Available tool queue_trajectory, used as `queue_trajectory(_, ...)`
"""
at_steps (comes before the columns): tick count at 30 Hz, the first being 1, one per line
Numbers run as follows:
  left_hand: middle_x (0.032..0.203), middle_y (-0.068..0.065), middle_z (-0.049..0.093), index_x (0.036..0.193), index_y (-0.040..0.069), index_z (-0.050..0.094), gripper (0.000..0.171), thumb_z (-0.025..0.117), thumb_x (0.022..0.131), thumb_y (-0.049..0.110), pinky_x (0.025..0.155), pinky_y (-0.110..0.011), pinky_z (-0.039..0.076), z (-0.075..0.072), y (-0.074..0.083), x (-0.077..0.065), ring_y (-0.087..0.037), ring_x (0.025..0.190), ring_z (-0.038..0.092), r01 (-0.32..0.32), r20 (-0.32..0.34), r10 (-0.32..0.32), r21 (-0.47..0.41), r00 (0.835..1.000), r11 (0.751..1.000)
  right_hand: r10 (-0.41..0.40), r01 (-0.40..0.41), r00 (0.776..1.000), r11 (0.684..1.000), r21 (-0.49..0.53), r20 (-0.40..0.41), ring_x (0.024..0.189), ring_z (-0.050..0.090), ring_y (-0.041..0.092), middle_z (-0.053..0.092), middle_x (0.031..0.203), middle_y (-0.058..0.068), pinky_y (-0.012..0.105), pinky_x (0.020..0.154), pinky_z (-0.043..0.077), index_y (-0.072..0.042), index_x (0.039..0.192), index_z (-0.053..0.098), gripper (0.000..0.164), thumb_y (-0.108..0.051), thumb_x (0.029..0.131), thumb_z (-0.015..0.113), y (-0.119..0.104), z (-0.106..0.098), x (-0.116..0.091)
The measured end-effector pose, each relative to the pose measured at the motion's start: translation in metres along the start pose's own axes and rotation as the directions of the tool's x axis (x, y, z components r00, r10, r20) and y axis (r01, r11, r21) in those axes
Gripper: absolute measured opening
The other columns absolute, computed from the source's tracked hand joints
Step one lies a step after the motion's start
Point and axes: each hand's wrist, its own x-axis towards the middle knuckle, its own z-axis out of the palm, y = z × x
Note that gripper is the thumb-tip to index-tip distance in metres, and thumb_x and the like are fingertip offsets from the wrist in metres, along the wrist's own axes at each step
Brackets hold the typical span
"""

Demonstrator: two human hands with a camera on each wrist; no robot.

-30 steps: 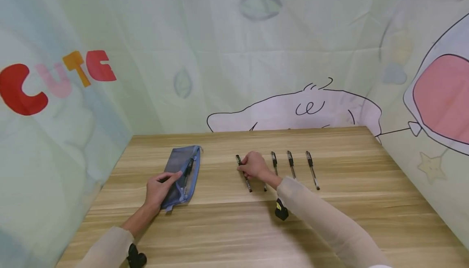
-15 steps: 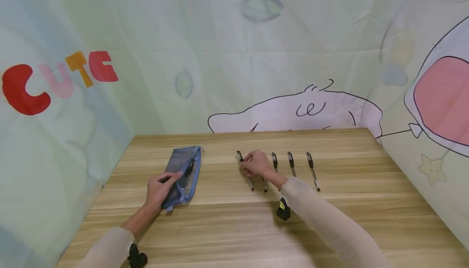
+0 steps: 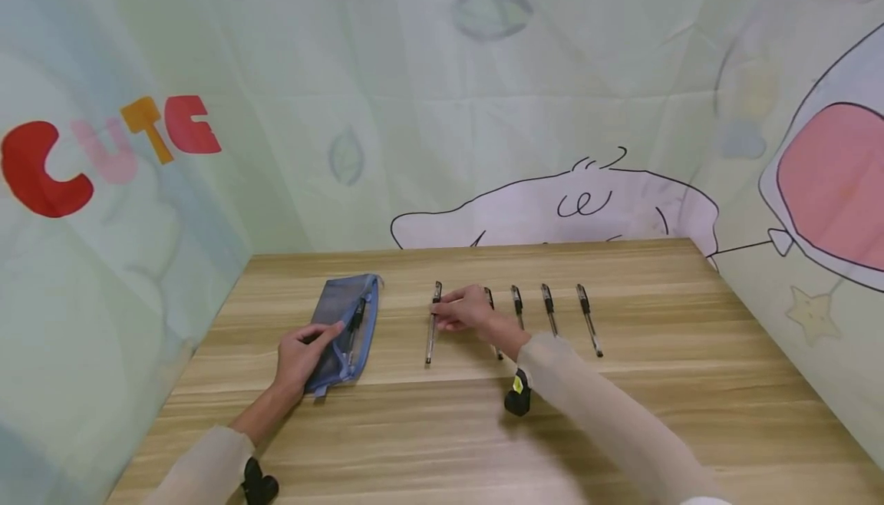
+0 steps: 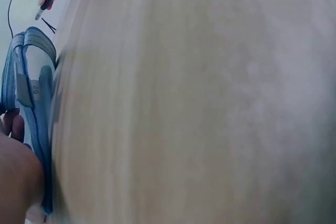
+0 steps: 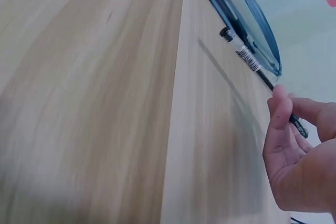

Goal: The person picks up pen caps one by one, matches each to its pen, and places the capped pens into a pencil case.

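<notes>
On the left of the table in the head view lies a blue zippered mesh pencil case (image 3: 331,298). My left hand (image 3: 298,355) grips its near left side, thumb on top. Inside the case a black-capped pen (image 3: 357,315) shows through the opening. My right hand (image 3: 468,310) pinches another pen (image 3: 431,342) near its dark cap, right of the case. In the right wrist view that pen (image 5: 244,55) is raised off the table, its barcode end towards the case (image 5: 262,35). The left wrist view shows the case's zippered end (image 4: 38,45) gaping.
Several similar pens lie in a row on the wooden table (image 3: 387,443) to the right: one (image 3: 490,298) partly behind my right hand, another (image 3: 549,307), and the rightmost pen (image 3: 588,322). A printed curtain (image 3: 290,144) hangs behind and beside the table.
My right hand has lifted the pen from the row's left end and moved it left towards the pencil case, turning it more upright in the head view. The left hand and case stay put.
</notes>
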Motion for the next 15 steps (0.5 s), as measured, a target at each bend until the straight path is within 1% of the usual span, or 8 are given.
queue_trajectory(3,0.075,0.026,0.067,0.101,0.003,0.080,0.037,0.081,0.088,0.038,0.075,-0.011,0.047,-0.002,-0.001,0.001,0.002,0.082,0.060,0.004,-0.006,-0.004,0.006,1.000,1.000,-0.003,0.003,1.000,0.999,0.032,0.004,0.053,0.065,0.005,0.072,0.067,0.001,0.015,0.050,0.056,0.009,0.115,0.068,0.028,-0.008,0.093,0.075,0.001,0.014,0.008)
queue_trajectory(8,0.075,0.026,0.066,0.100,0.002,0.080,0.036,0.082,0.088,0.036,0.075,-0.011,0.047,-0.004,0.000,0.001,0.002,0.082,0.059,-0.004,-0.022,0.003,-0.005,1.000,1.000,-0.007,0.006,1.000,0.995,0.100,0.000,0.053,0.063,0.004,0.071,0.070,0.001,0.014,0.050,0.054,0.006,0.112,0.071,0.025,-0.012,0.094,0.074,0.000,0.044,0.019)
queue_trajectory(12,0.074,0.027,0.066,0.102,0.000,0.079,0.038,0.082,0.088,0.035,0.074,-0.012,0.047,-0.002,0.002,-0.001,0.002,0.081,0.059,-0.012,-0.017,0.012,-0.008,1.000,1.000,0.018,-0.011,0.999,0.979,0.204,-0.028,0.051,0.061,0.003,0.070,0.069,0.000,0.014,0.048,0.052,0.006,0.112,0.068,0.025,-0.010,0.095,0.073,0.000,0.068,0.023)
queue_trajectory(15,0.073,0.027,0.065,0.102,-0.001,0.079,0.039,0.082,0.088,0.036,0.073,-0.012,0.046,0.001,0.003,-0.001,0.002,0.080,0.059,-0.019,-0.021,0.019,-0.009,1.000,1.000,0.013,0.004,0.998,0.965,0.263,-0.063,0.050,0.060,0.003,0.068,0.067,0.000,0.014,0.047,0.051,0.007,0.113,0.066,0.025,-0.008,0.094,0.073,0.000,0.081,0.024)
